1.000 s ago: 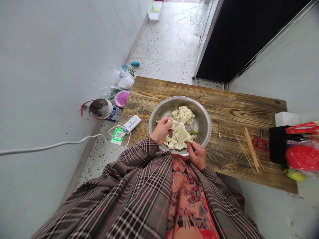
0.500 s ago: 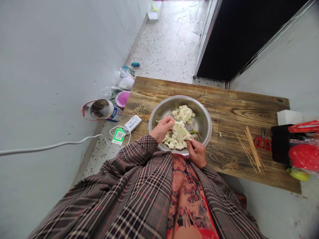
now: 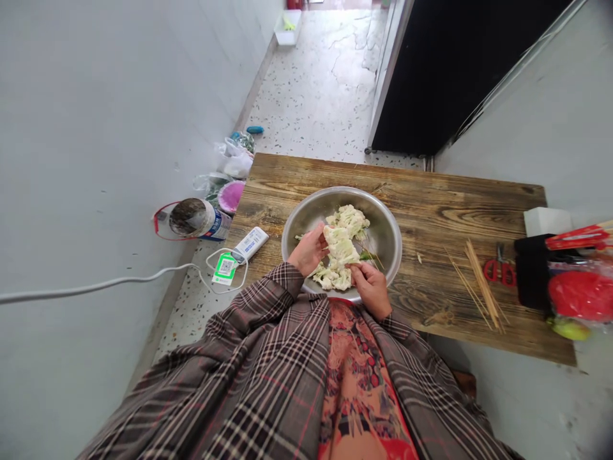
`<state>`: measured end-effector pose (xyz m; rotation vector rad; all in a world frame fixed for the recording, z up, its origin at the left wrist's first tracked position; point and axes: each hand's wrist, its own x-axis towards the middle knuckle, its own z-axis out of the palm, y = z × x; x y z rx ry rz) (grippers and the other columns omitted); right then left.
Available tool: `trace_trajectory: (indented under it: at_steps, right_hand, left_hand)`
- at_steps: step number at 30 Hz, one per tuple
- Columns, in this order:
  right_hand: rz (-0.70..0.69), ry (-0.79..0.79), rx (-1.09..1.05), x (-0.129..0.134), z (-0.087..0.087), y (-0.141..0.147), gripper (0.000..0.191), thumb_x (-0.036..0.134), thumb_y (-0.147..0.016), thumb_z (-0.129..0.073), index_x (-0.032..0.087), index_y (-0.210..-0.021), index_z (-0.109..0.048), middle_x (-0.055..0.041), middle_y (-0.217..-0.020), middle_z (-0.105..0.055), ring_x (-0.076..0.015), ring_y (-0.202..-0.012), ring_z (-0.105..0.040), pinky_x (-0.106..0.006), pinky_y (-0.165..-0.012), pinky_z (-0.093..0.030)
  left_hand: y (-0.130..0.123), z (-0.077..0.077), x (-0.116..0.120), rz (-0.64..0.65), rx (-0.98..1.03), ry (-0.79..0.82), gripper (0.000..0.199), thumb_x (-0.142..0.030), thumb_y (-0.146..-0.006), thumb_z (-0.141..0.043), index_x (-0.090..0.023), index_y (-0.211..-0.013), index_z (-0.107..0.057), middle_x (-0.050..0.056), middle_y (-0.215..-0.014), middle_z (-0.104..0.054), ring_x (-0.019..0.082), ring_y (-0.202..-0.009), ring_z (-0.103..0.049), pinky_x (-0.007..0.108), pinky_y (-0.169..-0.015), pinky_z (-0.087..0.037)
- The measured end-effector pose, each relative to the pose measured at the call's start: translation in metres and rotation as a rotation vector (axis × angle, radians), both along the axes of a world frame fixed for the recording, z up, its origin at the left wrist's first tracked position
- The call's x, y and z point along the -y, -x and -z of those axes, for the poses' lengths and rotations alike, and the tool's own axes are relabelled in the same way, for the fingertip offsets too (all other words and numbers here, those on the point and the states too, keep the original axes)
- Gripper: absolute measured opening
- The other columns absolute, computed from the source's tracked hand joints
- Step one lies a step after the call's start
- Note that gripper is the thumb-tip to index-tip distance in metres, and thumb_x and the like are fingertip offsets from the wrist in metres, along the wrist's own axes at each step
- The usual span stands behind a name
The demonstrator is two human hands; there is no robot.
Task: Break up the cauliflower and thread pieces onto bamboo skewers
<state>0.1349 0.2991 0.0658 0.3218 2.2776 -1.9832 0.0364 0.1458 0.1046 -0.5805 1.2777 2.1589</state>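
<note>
A piece of cauliflower (image 3: 341,246) is held up over a steel bowl (image 3: 393,220), gripped from both sides. My left hand (image 3: 308,251) has its fingers along the upper left edge of the piece. At the lower right end, my right hand (image 3: 371,286) pinches it between thumb and fingers; whether a skewer is also in that grip, I cannot tell. More cauliflower (image 3: 352,219) lies at the back of the bowl, and another heap (image 3: 332,276) sits at its front, partly covered by my hands. Thin sticks (image 3: 376,259) and a bit of green show inside on the right.
Bamboo skewers (image 3: 483,287) lie on the wooden table (image 3: 445,214), beside red-handled scissors (image 3: 499,271). A black holder (image 3: 531,271) with red packets stands at the right end. At the left edge rest a white device (image 3: 251,244) and cable. A bucket (image 3: 198,219) stands on the floor.
The held cauliflower has turned, showing a broader side. My left fingers have opened somewhat from a tight pinch and lie along its edge. The whole view has shifted slightly.
</note>
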Motion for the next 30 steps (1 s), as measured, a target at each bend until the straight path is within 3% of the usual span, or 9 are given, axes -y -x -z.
trace_trajectory:
  at_steps: [8,13,19,24,30]
  right_hand:
    - [-0.059,0.127,0.082,0.005,-0.001,0.002,0.034,0.04,-0.086,-0.053,0.015,-0.104,-0.068,0.0008,-0.065,-0.058,-0.009,-0.047,-0.044,-0.023,-0.047,-0.035]
    - [0.014,0.222,0.173,0.006,0.004,-0.001,0.04,0.045,-0.082,-0.055,0.013,-0.101,-0.068,0.0024,-0.058,-0.054,-0.0079,-0.042,-0.038,-0.023,-0.042,-0.029]
    - [0.074,0.146,0.11,0.007,0.012,-0.001,0.039,0.045,-0.084,-0.054,0.013,-0.097,-0.071,0.0028,-0.056,-0.051,-0.0078,-0.045,-0.035,-0.022,-0.045,-0.028]
    - [0.031,0.149,0.089,0.011,0.011,0.001,0.037,0.044,-0.085,-0.052,0.014,-0.096,-0.071,0.003,-0.056,-0.051,-0.0084,-0.046,-0.036,-0.023,-0.046,-0.03]
    - [0.011,0.194,0.14,0.015,0.012,0.0,0.04,0.047,-0.083,-0.053,0.014,-0.097,-0.071,0.0033,-0.056,-0.051,-0.0079,-0.044,-0.033,-0.023,-0.044,-0.028]
  left_hand:
    - [0.004,0.005,-0.01,-0.036,-0.077,0.031,0.027,-0.034,-0.069,-0.074,-0.013,-0.082,-0.061,0.002,-0.076,-0.064,0.011,-0.065,-0.058,0.025,-0.063,-0.048]
    - [0.01,0.004,-0.009,-0.061,-0.068,0.058,0.031,-0.042,-0.074,-0.07,-0.014,-0.084,-0.061,0.003,-0.076,-0.065,0.011,-0.062,-0.058,0.024,-0.06,-0.048]
    - [0.008,0.001,-0.008,-0.039,-0.013,0.008,0.041,-0.055,-0.078,-0.06,-0.016,-0.091,-0.062,0.004,-0.083,-0.066,0.011,-0.068,-0.06,0.022,-0.06,-0.048]
    - [0.007,0.005,-0.011,-0.023,-0.126,0.009,0.041,-0.029,-0.064,-0.078,-0.016,-0.098,-0.059,0.002,-0.088,-0.064,0.011,-0.073,-0.059,0.024,-0.067,-0.047]
    - [0.008,0.013,-0.015,-0.131,-0.133,0.075,0.041,-0.018,-0.06,-0.076,-0.016,-0.096,-0.055,-0.001,-0.082,-0.061,0.01,-0.069,-0.057,0.024,-0.066,-0.045]
